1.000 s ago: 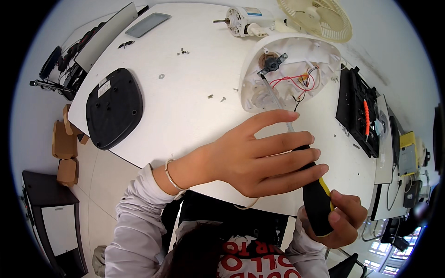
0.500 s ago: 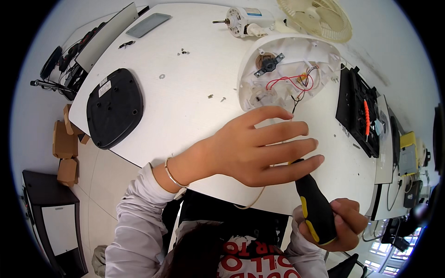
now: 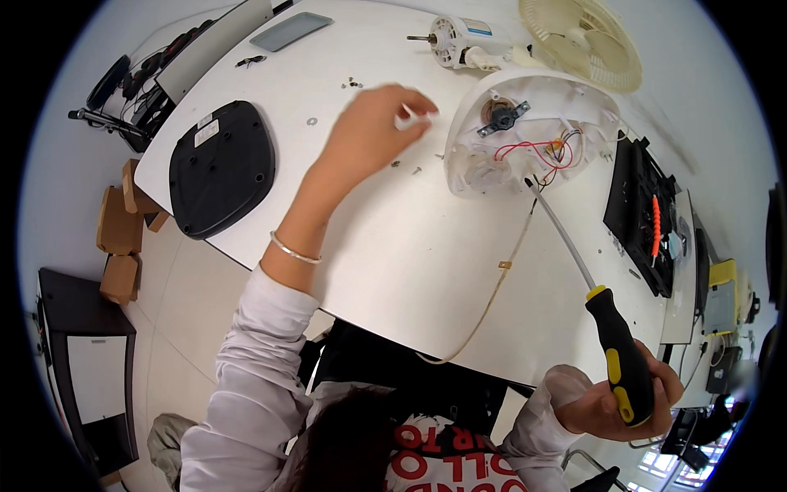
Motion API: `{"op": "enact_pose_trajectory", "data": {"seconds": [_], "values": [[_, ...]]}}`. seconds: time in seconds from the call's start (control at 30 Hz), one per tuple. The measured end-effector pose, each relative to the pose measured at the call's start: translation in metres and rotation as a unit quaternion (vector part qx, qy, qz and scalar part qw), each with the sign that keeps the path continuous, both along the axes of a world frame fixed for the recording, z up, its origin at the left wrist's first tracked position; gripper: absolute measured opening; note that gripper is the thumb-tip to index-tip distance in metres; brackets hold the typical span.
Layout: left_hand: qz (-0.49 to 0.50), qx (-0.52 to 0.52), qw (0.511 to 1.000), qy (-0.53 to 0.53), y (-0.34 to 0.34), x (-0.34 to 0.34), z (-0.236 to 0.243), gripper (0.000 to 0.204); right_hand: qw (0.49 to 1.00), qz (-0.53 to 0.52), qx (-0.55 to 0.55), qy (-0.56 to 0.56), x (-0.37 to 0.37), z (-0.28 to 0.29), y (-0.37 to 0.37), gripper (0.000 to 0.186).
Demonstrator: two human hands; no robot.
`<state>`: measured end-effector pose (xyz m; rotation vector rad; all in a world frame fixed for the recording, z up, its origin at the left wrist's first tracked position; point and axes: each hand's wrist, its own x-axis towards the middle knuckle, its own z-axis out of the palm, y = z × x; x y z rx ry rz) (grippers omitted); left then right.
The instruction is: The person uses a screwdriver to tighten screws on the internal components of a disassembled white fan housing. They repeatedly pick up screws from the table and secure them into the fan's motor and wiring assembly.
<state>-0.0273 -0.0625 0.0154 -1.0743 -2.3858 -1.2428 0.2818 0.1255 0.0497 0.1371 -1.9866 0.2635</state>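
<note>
In my right hand (image 3: pixel 635 402) is a screwdriver (image 3: pixel 621 353), black and yellow at the handle. Its long shaft points up and left, the dark tip at the near edge of a white plastic housing (image 3: pixel 533 86). Red and dark wires (image 3: pixel 525 146) and a dark bracketed part (image 3: pixel 503 119) sit inside the housing. My left hand (image 3: pixel 373 131) hovers left of it, slightly blurred, fingers half curled with thumb and index tips apart; nothing shows between them. Small screws (image 3: pixel 416 170) lie on the table below that hand.
A white motor (image 3: pixel 463 41) and a fan blade in a guard (image 3: pixel 582 41) are at the far side. A black base plate (image 3: pixel 223 168) lies left. On the right is a black tool case (image 3: pixel 643 213). A pale cord (image 3: pixel 484 316) hangs over the near edge.
My left hand has moved left and away from the housing's near side. The right hand has shifted right and down with the screwdriver, whose shaft now shows. A small screw now shows beside the housing.
</note>
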Motion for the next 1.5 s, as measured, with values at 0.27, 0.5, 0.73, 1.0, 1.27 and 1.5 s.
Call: {"op": "enact_pose_trajectory", "data": {"seconds": [0.27,0.5,0.73,1.0,1.27,1.5], "values": [[-0.025,-0.201,0.976,0.081,0.027,0.001,-0.035,0.022,1.000,-0.002,-0.021,0.017,-0.006,-0.006,-0.009,0.055],[-0.046,-0.165,0.982,0.073,0.045,0.006,-0.044,0.020,0.999,0.011,-0.018,0.025,0.004,-0.006,-0.006,0.056],[-0.030,-0.178,0.981,0.071,0.036,0.005,-0.050,0.011,0.998,0.003,-0.058,0.018,0.009,-0.007,-0.012,0.058],[-0.011,-0.167,0.982,0.085,0.029,0.010,-0.048,0.012,0.998,-0.049,-0.042,0.025,0.014,-0.006,-0.014,0.061],[-0.007,-0.179,0.981,0.072,0.025,0.009,-0.045,0.011,0.996,-0.086,-0.031,0.023,0.025,-0.004,-0.016,0.061],[0.045,-0.115,0.992,0.018,0.024,0.014,-0.043,0.011,0.993,-0.111,-0.032,0.034,0.036,-0.002,-0.021,0.060]]}}
